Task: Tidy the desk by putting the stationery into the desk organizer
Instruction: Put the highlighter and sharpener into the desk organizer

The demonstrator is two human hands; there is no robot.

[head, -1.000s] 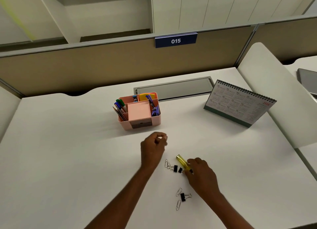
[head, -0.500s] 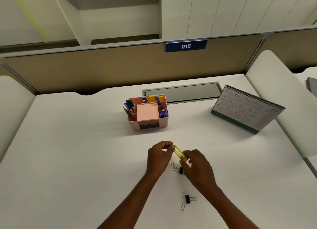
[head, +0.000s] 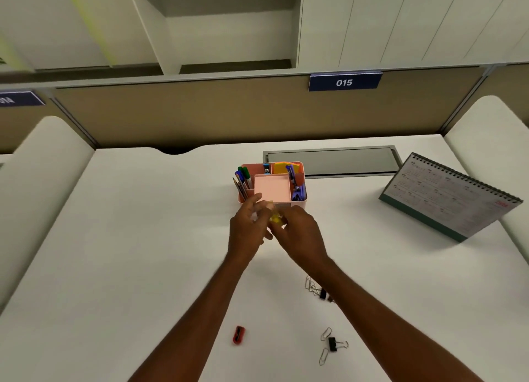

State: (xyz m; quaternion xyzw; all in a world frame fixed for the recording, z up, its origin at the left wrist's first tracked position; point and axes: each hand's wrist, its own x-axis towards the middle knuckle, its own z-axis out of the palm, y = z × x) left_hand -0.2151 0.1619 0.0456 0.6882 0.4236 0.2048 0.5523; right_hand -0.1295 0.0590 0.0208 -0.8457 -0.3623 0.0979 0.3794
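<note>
**Asker:** What have you got there?

**Me:** A small yellow item (head: 276, 218), see-through plastic and too blurred to name better. It sits mid-frame, just in front of the pink desk organizer (head: 299, 201), and looks lifted off the desk (head: 128, 238).

**Asker:** Which hand has it?

**Me:** My right hand (head: 300, 235) pinches its lower end, with the fingers curled close round it. My left hand (head: 246, 230) is up against the other end. Through the blur I cannot tell whether those fingers grip it or only touch it.

**Asker:** Why both hands?

**Me:** I'd judge it's to steady or turn it so it drops in end-first. The pens (head: 243, 175) crowd the left slot and the pink note pad (head: 272, 189) fills the middle, so room is tight.

**Asker:** And the rest?

**Me:** Paper clips (head: 312, 286) lie beside my right forearm, and a binder clip (head: 332, 345) with more clips sits lower right. A red sharpener (head: 238, 335) is at lower middle. All are loose, so they have yet to go in. The desk calendar (head: 449, 198) stands at the right, well apart.
</note>
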